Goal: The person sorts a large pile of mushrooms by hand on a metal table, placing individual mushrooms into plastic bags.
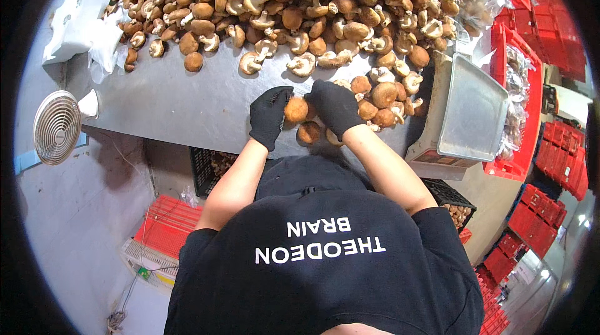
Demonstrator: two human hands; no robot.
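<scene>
Both of my hands wear black knitted gloves and are close together over a metal table (187,105). My left hand (271,117) has its fingers at a brown shiitake mushroom (296,109), which lies between the two hands. My right hand (333,106) is bent just right of that mushroom; its fingertips and anything in them are hidden. Another brown mushroom (309,132) rests on the table below the hands. A small group of mushrooms (384,95) lies right of my right hand. Beyond the hands, a large heap of shiitake mushrooms (290,16) covers the far part of the table.
A scale with a metal tray (473,107) stands at the right, beside a red crate (515,166) of bagged mushrooms. A small fan (57,127) is at the left. White foam (77,21) lies at the far left. Black crates (201,171) with mushrooms sit below the table.
</scene>
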